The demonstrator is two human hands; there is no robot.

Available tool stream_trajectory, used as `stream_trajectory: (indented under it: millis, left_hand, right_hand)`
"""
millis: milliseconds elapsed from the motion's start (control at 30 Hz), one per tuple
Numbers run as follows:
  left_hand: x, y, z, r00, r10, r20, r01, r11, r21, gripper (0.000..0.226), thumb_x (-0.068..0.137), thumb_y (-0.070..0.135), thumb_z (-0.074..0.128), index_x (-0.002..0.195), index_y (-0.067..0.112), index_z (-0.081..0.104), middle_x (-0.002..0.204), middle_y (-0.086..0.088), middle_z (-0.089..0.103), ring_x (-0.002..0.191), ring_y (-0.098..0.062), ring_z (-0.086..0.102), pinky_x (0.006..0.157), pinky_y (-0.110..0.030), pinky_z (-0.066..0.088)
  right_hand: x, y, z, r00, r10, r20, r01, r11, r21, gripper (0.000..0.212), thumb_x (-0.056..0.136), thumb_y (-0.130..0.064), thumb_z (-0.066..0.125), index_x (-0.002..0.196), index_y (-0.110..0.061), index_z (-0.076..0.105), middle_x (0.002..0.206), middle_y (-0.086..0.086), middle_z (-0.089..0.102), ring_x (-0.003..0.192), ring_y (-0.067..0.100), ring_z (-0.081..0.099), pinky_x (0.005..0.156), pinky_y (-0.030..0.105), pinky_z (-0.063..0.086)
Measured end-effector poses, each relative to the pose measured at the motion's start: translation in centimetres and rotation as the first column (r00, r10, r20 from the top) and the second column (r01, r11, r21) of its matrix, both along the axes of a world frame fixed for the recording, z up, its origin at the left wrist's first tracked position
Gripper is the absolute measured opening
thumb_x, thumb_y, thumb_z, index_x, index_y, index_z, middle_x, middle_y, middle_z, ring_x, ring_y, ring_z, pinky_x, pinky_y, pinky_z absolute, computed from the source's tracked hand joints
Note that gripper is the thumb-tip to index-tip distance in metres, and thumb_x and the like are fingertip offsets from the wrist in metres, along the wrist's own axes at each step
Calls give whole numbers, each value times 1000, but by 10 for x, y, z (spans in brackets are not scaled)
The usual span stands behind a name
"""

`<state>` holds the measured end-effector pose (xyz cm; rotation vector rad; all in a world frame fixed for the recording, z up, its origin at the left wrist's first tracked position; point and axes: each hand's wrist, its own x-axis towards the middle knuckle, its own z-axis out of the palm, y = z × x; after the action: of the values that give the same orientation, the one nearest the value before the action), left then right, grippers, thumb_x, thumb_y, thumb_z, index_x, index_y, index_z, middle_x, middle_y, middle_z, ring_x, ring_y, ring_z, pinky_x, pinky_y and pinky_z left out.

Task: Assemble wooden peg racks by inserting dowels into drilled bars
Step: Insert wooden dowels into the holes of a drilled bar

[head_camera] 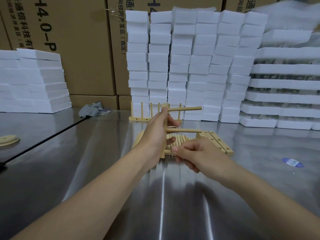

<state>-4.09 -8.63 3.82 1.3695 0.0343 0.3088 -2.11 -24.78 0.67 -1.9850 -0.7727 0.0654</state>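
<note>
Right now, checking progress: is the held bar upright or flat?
Upright. The left hand grips the bar on end, two dowels jutting sideways from it.

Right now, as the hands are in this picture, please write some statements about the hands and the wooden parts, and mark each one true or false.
1. The left hand holds the bar upright. True.
2. The two dowels already in the bar point to the right. True.
3. The right hand lies flat on the table. False: it pinches a third dowel at the lower end of the bar.
4. The loose dowels are in a cardboard box. False: they lie in a row on the table.
5. A finished rack stands behind the hands, pegs up. True.
</note>
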Motion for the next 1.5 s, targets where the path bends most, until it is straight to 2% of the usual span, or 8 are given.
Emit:
stream_trajectory:
  millis: [200, 367, 467, 900, 1033, 1133, 1333, 1500]
  left_hand:
    - [-3, 8, 6, 992, 123, 9, -123, 992, 37, 46, 106, 65, 47, 87, 27, 65, 96, 7, 59, 93, -18, 58, 88, -41, 44]
    - [-3, 6, 7, 990, 134, 46, -135, 991, 23, 45, 109, 60, 47, 91, 20, 59, 83, 7, 53, 77, -15, 53, 81, -37, 44]
    - [-3, 1, 6, 995, 88, 52, -89, 996, 19, 46, 108, 60, 48, 88, 20, 58, 74, 12, 53, 68, -10, 51, 71, -31, 45]
    - [-5, -7, 5, 965, -11, 264, -15, 995, 95, 38, 100, 57, 49, 86, 23, 57, 72, 12, 54, 73, -11, 53, 72, -32, 41]
    - [-5, -11, 4, 953, 68, 295, -103, 989, 102, 37, 111, 49, 46, 88, 23, 59, 76, 13, 53, 76, -6, 52, 77, -27, 43]
    - [-2, -7, 5, 939, 137, 315, -192, 970, 150, 39, 111, 48, 50, 86, 22, 63, 75, 14, 51, 67, 6, 48, 65, -6, 40]
    - [-1, 9, 9, 973, 87, 216, -84, 996, -23, 35, 107, 43, 62, 108, 12, 79, 75, 8, 65, 67, -8, 58, 58, -22, 47]
    - [-1, 5, 2, 981, 23, 193, 22, 973, -230, 32, 104, 37, 68, 119, 10, 75, 100, -2, 81, 88, -16, 77, 68, -24, 60]
  right_hand:
    - [4, -10, 12, 994, -93, -61, 102, 982, 156, 17, 90, -35, 83, 83, -22, 76, 65, 3, 71, 52, 13, 60, 50, 25, 42]
    - [-5, -6, 6, 945, -8, 328, 63, 986, -157, 33, 98, -57, 64, 80, -30, 69, 61, -12, 58, 56, 5, 49, 57, 23, 37]
    - [-9, 4, 2, 930, 2, 367, 61, 985, -161, 45, 104, -56, 55, 69, -28, 58, 56, -14, 51, 55, 8, 46, 55, 22, 33]
    - [-10, 4, 6, 957, 93, -276, -52, 987, 151, 50, 104, -46, 63, 63, -19, 70, 56, -2, 24, 52, 16, 19, 46, 23, 21]
    - [-8, -2, 16, 959, 40, -280, -12, 995, 102, 38, 98, -47, 72, 74, -17, 75, 59, -1, 30, 51, 14, 27, 45, 21, 26]
    - [-3, -13, 26, 948, -73, -309, 132, 976, 175, 23, 93, -36, 80, 102, -15, 73, 62, 2, 58, 50, 14, 57, 44, 22, 37]
    - [7, -35, 38, 909, -105, -404, 322, 793, 517, 31, 91, -40, 78, 112, -18, 71, 92, 8, 80, 69, 16, 73, 54, 26, 47]
    - [7, -27, 30, 934, -311, -174, 356, 834, 422, 34, 84, -60, 77, 108, -35, 77, 94, -1, 77, 70, 1, 68, 61, 26, 53]
